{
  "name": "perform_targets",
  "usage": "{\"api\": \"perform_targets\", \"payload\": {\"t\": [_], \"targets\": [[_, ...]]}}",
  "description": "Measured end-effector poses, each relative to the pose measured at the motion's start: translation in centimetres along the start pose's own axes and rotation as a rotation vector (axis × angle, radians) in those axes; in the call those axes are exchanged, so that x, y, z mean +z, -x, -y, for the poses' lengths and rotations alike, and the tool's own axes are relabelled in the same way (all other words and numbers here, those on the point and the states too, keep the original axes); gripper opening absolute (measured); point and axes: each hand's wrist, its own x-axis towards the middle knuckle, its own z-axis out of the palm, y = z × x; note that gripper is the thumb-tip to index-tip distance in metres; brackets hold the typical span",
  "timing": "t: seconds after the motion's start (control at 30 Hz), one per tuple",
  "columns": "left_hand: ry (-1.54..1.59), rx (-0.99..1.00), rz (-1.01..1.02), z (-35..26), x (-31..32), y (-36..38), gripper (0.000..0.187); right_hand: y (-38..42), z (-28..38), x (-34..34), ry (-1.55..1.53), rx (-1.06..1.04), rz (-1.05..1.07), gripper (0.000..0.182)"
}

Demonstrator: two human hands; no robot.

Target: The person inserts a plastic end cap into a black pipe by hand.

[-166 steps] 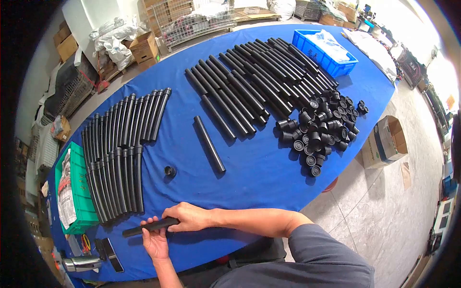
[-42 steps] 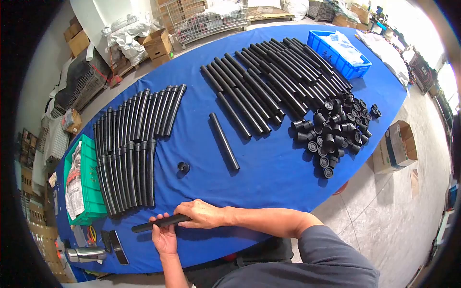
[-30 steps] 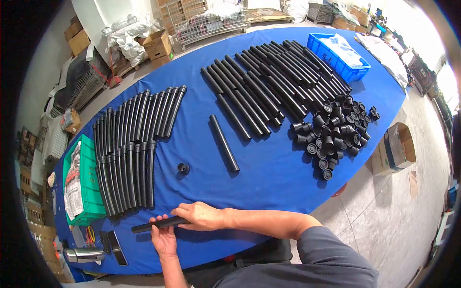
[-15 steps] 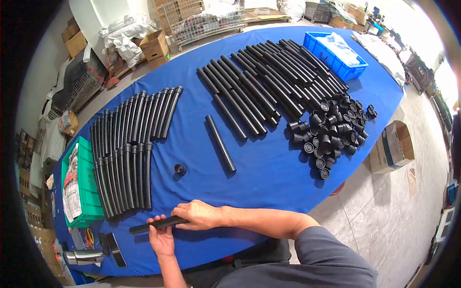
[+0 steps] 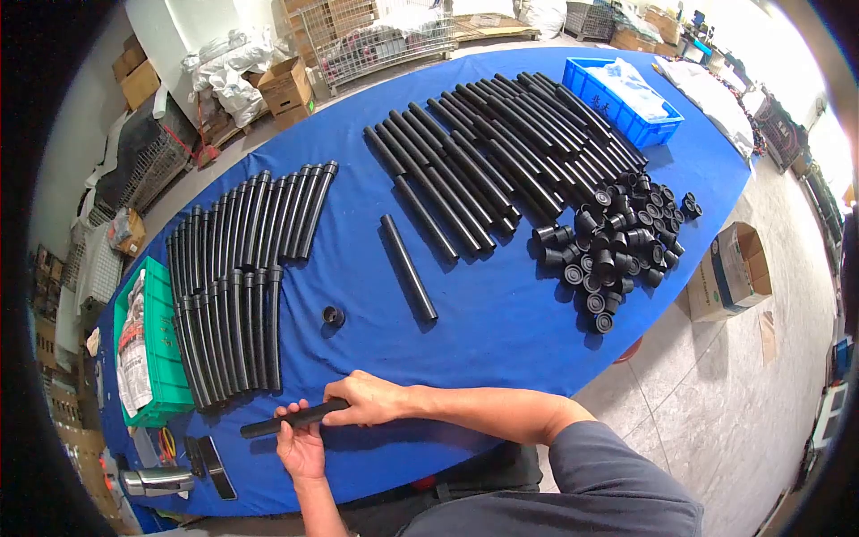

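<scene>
Near the front edge of the table I hold a black tube (image 5: 265,427) almost level. My left hand (image 5: 302,446) is closed around its middle from below. My right hand (image 5: 369,400) is wrapped over the tube's right end; whether a cap sits there is hidden by the fingers. Beyond my hands a single black cap (image 5: 333,316) rests on the blue cloth, and a loose black tube (image 5: 410,268) lies to its right. Rows of tubes with caps on their upper ends (image 5: 237,327) lie at the left.
Plain black tubes (image 5: 465,170) are stacked at the back, beside a heap of black caps (image 5: 617,242). A blue crate (image 5: 662,134) stands back right, a green crate (image 5: 170,358) at left. A phone (image 5: 216,467), scissors (image 5: 167,443) and a tape dispenser (image 5: 157,481) lie front left.
My right hand's fingers have shifted slightly on the tube's right end. The left hand and the tube stay in nearly the same place.
</scene>
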Motion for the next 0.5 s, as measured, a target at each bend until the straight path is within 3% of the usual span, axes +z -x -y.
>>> {"api": "perform_targets", "payload": {"t": [0.03, 0.13, 0.17, 0.3, 0.4, 0.5], "targets": [[0.008, -0.015, -0.029, 0.0, 0.4, -0.1, 0.025, -0.8, -1.8, 1.3, 0.189, -0.379, -0.258, 0.03], [0.025, -0.032, -0.073, 0.0, 0.7, -0.1, 0.025, -1.0, -3.5, 2.6, 0.5, -0.593, -0.391, 0.029], [0.025, -0.024, -0.058, -0.1, 0.3, 0.0, 0.026, -0.9, -3.6, 2.6, 0.543, -0.538, -0.348, 0.028], [-0.012, -0.032, -0.018, -0.2, -0.5, 0.0, 0.027, -0.3, -0.1, -0.2, -0.154, 0.136, 0.103, 0.032], [0.017, -0.035, -0.065, -0.1, 0.5, -0.2, 0.026, -1.3, -3.5, 1.9, 0.285, -0.596, -0.34, 0.032], [0.029, -0.042, -0.084, -0.1, 0.0, -0.1, 0.025, -0.8, -3.3, 2.2, 0.428, -0.528, -0.312, 0.03]]}}
